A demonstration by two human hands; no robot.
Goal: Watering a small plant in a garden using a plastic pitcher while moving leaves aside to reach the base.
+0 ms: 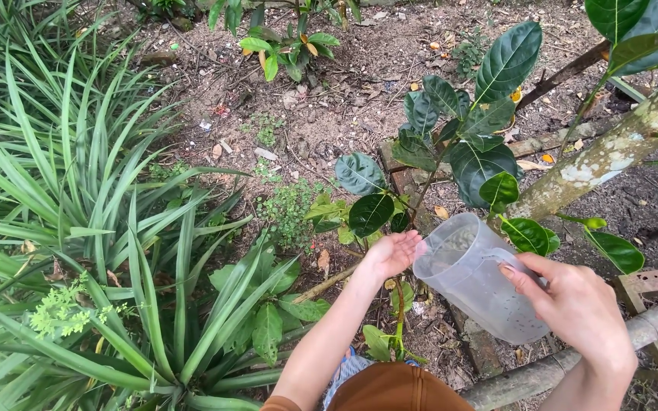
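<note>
My right hand (576, 304) grips a translucent plastic jug (470, 274) by its handle side, tilted with its open mouth toward the left. My left hand (391, 253) is cupped at the jug's rim, fingers together, palm up, touching the lip. Below both hands stands a small sapling with broad dark green leaves (475, 156) rising from bare soil. A tiny seedling (390, 342) grows just under my left forearm.
A dense clump of long strap-leaved plants (93, 228) fills the left side. A pale mottled tree trunk (611, 156) slants at the right. Old bricks (405, 183) and a bamboo pole (542, 373) border the bed. A wooden frame (653, 281) lies at the right edge.
</note>
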